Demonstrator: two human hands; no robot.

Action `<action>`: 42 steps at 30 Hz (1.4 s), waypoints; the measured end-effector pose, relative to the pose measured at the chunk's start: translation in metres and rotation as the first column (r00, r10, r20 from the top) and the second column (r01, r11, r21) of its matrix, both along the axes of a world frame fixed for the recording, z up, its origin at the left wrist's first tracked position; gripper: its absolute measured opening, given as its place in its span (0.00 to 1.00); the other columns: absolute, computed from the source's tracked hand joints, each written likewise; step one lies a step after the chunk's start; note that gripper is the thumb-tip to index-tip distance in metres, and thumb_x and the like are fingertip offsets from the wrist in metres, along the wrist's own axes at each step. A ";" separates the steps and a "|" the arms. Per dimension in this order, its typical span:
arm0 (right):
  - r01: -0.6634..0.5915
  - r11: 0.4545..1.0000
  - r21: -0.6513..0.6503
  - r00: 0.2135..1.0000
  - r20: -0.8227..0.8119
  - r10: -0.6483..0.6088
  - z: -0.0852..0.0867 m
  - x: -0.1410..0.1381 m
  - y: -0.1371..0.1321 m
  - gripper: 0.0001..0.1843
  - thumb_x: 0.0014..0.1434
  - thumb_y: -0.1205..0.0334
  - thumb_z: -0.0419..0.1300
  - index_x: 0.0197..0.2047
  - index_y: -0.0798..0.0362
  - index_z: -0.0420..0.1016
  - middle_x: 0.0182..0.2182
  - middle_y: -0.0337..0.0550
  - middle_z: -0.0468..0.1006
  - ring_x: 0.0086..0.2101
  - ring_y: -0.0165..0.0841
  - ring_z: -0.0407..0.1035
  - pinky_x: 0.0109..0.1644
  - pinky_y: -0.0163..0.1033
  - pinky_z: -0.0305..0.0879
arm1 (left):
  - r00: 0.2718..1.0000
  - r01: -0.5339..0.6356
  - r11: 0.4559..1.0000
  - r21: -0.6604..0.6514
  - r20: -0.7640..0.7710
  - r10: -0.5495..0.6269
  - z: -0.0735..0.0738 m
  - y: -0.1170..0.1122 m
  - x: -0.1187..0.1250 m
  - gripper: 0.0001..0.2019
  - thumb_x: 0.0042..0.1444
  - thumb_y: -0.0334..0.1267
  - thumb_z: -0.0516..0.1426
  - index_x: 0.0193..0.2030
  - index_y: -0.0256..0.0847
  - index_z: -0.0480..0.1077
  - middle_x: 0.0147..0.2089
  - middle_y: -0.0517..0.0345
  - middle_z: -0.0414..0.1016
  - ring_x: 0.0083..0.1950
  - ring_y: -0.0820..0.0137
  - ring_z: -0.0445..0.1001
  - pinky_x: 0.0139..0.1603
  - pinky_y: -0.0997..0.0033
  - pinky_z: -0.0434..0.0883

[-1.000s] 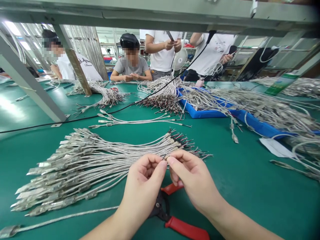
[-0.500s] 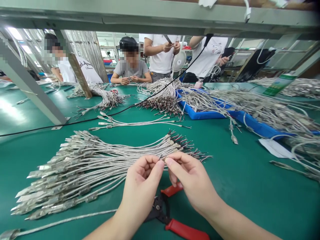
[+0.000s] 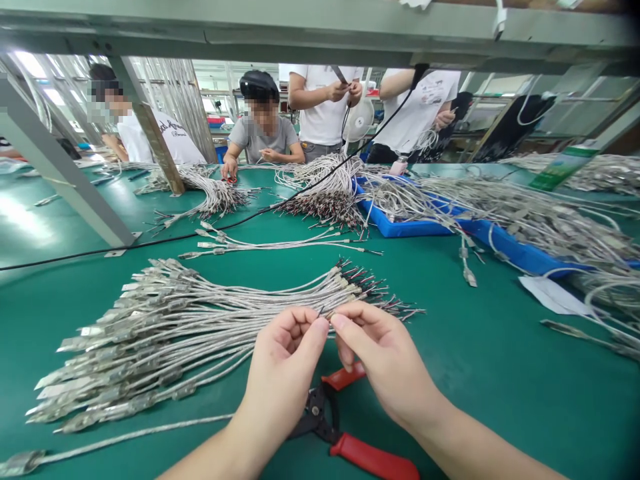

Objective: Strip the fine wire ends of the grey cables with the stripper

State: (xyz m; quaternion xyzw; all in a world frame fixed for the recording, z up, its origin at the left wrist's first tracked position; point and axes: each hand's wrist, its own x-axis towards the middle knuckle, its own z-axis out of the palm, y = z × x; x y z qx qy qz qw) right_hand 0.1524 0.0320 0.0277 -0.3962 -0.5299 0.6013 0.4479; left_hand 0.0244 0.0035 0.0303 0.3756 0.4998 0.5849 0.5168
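head: left hand [image 3: 285, 363], right hand [image 3: 385, 360] pinching

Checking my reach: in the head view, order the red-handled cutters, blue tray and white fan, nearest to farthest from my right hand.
1. Cutters: just below the right hand.
2. Blue tray: ahead on the bench.
3. White fan: beyond the bench.

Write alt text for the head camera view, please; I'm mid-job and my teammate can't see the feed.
The person's left hand and right hand pinch thin wire ends beside a large bundle of silver braided cables on a green workbench. Red-handled pliers lie beneath the hands, and a seated co-worker faces them across the bench.
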 end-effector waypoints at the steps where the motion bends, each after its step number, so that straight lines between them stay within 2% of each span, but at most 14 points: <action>1: 0.001 1.000 -0.006 1.000 -0.003 -0.001 0.000 0.000 0.000 0.11 0.60 0.55 0.62 0.32 0.53 0.73 0.15 0.31 0.64 0.17 0.25 0.56 0.19 0.27 0.57 | 1.000 0.001 1.000 -0.001 0.008 -0.001 0.000 0.000 0.000 0.12 0.52 0.43 0.63 0.30 0.37 0.69 0.20 0.68 0.59 0.20 0.81 0.53 0.18 0.82 0.51; 7: -0.008 0.999 -0.032 1.000 0.002 0.008 -0.002 -0.001 -0.001 0.11 0.59 0.54 0.62 0.31 0.53 0.72 0.15 0.32 0.64 0.17 0.26 0.56 0.18 0.28 0.57 | 0.998 0.000 0.999 -0.052 0.067 0.003 -0.001 -0.001 0.000 0.15 0.49 0.46 0.65 0.29 0.36 0.69 0.19 0.69 0.56 0.18 0.82 0.49 0.17 0.83 0.47; 13: -0.047 0.999 -0.004 0.998 -0.032 0.047 -0.001 0.003 0.003 0.09 0.59 0.55 0.62 0.37 0.52 0.73 0.20 0.34 0.70 0.21 0.29 0.64 0.24 0.32 0.62 | 0.996 0.038 0.999 -0.035 0.084 -0.035 0.001 0.001 -0.002 0.15 0.49 0.46 0.65 0.26 0.37 0.68 0.18 0.70 0.54 0.18 0.82 0.47 0.17 0.82 0.46; 19: -0.039 0.998 0.052 0.999 0.033 0.038 0.001 0.002 0.004 0.10 0.60 0.57 0.62 0.31 0.53 0.71 0.19 0.34 0.68 0.21 0.28 0.63 0.26 0.33 0.61 | 0.996 0.070 0.996 -0.056 0.059 -0.067 0.001 0.003 -0.001 0.15 0.49 0.45 0.65 0.27 0.37 0.67 0.18 0.70 0.53 0.18 0.82 0.46 0.17 0.82 0.44; 21: -0.011 0.999 0.038 1.000 -0.022 0.011 -0.001 -0.001 0.002 0.10 0.60 0.57 0.62 0.30 0.53 0.71 0.20 0.33 0.68 0.21 0.28 0.62 0.26 0.32 0.61 | 0.995 0.085 0.995 -0.043 0.056 -0.083 0.002 0.003 0.001 0.14 0.50 0.45 0.64 0.27 0.37 0.67 0.18 0.69 0.55 0.18 0.82 0.46 0.17 0.82 0.44; 24: 0.034 0.998 -0.055 0.987 -0.156 -0.042 -0.002 -0.004 0.002 0.11 0.59 0.57 0.63 0.29 0.52 0.69 0.19 0.33 0.67 0.20 0.28 0.60 0.24 0.31 0.59 | 0.993 0.102 0.994 -0.036 0.055 -0.100 0.002 0.002 0.004 0.15 0.51 0.47 0.63 0.27 0.37 0.67 0.18 0.67 0.59 0.18 0.82 0.46 0.17 0.81 0.43; 27: 0.067 0.989 -0.135 0.962 -0.253 -0.100 0.002 -0.001 0.009 0.10 0.58 0.58 0.63 0.30 0.52 0.68 0.17 0.32 0.66 0.19 0.27 0.57 0.23 0.30 0.57 | 0.997 0.050 0.997 -0.067 0.056 -0.046 0.000 0.002 0.004 0.17 0.48 0.50 0.64 0.28 0.37 0.67 0.18 0.69 0.56 0.18 0.82 0.46 0.17 0.81 0.44; 30: 0.063 0.985 -0.161 0.943 -0.312 -0.111 0.007 0.005 0.015 0.11 0.57 0.57 0.65 0.31 0.51 0.68 0.18 0.32 0.66 0.20 0.27 0.57 0.24 0.29 0.57 | 0.999 -0.003 0.997 -0.080 0.044 0.007 -0.003 0.003 0.001 0.19 0.47 0.51 0.65 0.28 0.37 0.67 0.18 0.71 0.53 0.18 0.82 0.46 0.17 0.81 0.44; 33: -0.006 0.990 -0.144 0.959 -0.282 -0.035 0.007 0.005 0.014 0.10 0.57 0.56 0.65 0.33 0.52 0.71 0.20 0.34 0.68 0.21 0.28 0.59 0.24 0.31 0.59 | 0.999 0.000 0.997 -0.077 0.050 0.004 -0.004 0.004 -0.003 0.19 0.48 0.51 0.65 0.29 0.37 0.66 0.18 0.71 0.52 0.19 0.82 0.46 0.18 0.81 0.45; 36: -0.061 0.994 -0.089 0.983 -0.180 0.044 0.002 0.002 0.009 0.09 0.57 0.57 0.66 0.36 0.53 0.74 0.21 0.35 0.70 0.22 0.29 0.62 0.26 0.33 0.63 | 0.997 0.034 0.997 -0.071 0.071 -0.029 -0.005 0.003 -0.005 0.18 0.50 0.50 0.64 0.30 0.37 0.66 0.18 0.71 0.53 0.19 0.82 0.46 0.18 0.82 0.46; 42: -0.029 0.997 -0.078 0.997 -0.070 0.023 -0.001 0.000 0.006 0.11 0.54 0.55 0.67 0.33 0.54 0.77 0.19 0.35 0.71 0.21 0.29 0.63 0.25 0.34 0.62 | 0.994 0.041 0.997 -0.059 0.106 -0.034 -0.005 0.005 -0.003 0.18 0.50 0.49 0.64 0.29 0.37 0.66 0.18 0.70 0.54 0.19 0.82 0.47 0.18 0.83 0.46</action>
